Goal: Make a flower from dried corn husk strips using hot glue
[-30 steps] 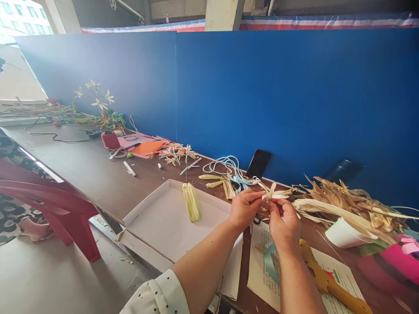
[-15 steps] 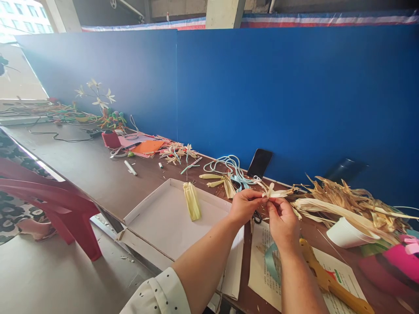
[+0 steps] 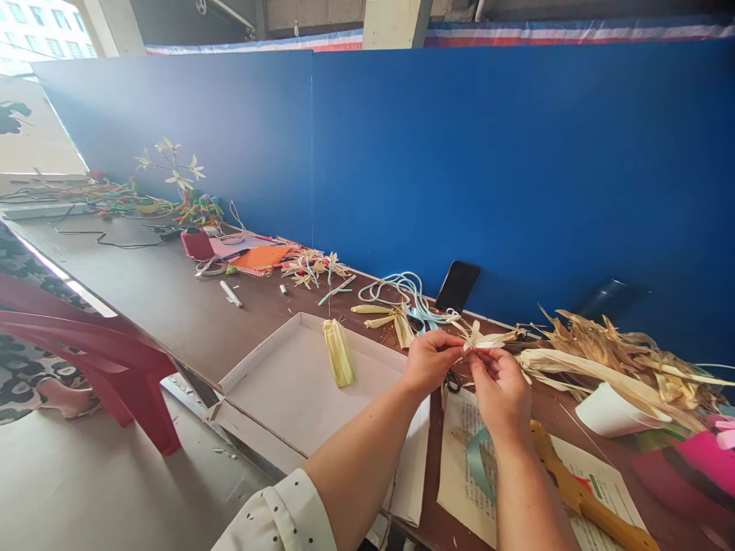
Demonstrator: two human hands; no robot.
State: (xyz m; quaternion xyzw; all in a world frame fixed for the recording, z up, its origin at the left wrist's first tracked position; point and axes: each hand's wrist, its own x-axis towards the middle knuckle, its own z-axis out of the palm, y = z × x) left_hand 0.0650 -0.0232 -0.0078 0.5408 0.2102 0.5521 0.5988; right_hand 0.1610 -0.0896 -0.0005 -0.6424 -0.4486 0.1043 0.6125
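Both my hands meet above the table's right half, pinching a small pale corn-husk flower between the fingertips. My left hand grips its base from the left with thumb and forefinger. From the right, my right hand closes its fingers on the same base; the exact grip point is hidden behind the fingertips. Scissors lie partly covered under my hands. Left of them, a yellow-green piece of husk rests in a shallow white box lid. Folded husk strips lie just beyond my left hand.
Dry husks are heaped at right beside a tipped white cup. A yellow glue gun lies on printed paper. A phone leans on the blue partition near pale blue cord. A red chair stands left.
My hands stay together on the husk flower with only slight finger movement. The whole view has shifted very slightly; nothing has been taken up or let go.
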